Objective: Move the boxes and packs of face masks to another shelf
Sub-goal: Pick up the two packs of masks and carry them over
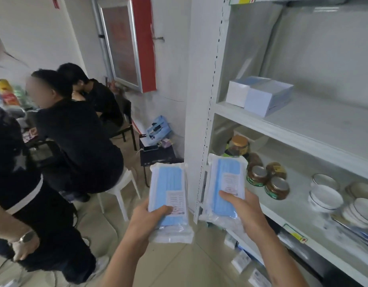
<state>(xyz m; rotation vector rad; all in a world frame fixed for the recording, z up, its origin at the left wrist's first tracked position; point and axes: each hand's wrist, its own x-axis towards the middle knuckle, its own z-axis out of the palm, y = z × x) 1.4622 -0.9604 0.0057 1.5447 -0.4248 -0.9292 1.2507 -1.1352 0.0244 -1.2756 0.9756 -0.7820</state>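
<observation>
Blue masks in clear plastic: we grip one pack (168,200) in our left hand (146,221), another pack (225,188) in our right hand (244,212), mid-carry. Next, probably, we lift both beside the boxes (259,95) at the upper shelf's (303,129) front left corner.

Both bare forearms reach forward and upward from the bottom of the frame, held apart at about the same height. The left hand (146,220) is closed around what it carries, thumb lying across the top and fingers (143,204) wrapped beneath. The right hand (244,212) grips likewise, thumb pressed on the upper face, palm turned inward, wrist slightly bent.
</observation>
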